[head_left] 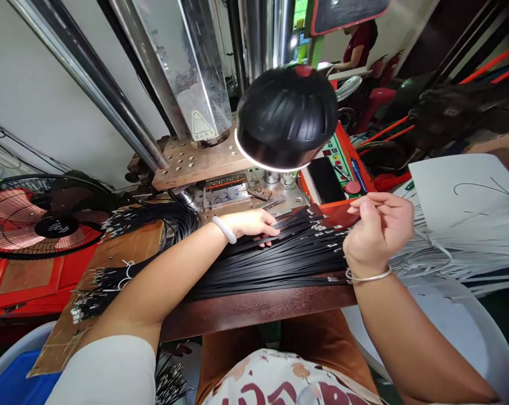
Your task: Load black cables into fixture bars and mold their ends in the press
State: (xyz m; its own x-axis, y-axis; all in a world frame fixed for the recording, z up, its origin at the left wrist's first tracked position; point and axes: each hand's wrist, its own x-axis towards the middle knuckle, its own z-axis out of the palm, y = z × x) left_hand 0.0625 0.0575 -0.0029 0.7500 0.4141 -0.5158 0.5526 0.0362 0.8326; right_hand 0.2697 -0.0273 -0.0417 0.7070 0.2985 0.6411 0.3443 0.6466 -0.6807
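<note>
Many flat black cables (pixel 271 267) lie spread across the table edge, their small silvery ends fanned toward the right. My left hand (pixel 256 226) is closed on some of these cables near the middle, just in front of the machine. Raised over the right end of the spread is my right hand (pixel 374 228), its fingers curled and thumb against the index finger; whether something small is between them I cannot make out. A metal die block (pixel 226 191) sits on the press bed behind my left hand.
A black lamp (pixel 288 118) hangs over the press. Bundled black cables (pixel 98 281) and a fan (pixel 47 216) are at left. At right are a red tray (pixel 332 209) with a phone, white cables (pixel 423 253) and a paper sheet (pixel 465 191). A person sits in the background.
</note>
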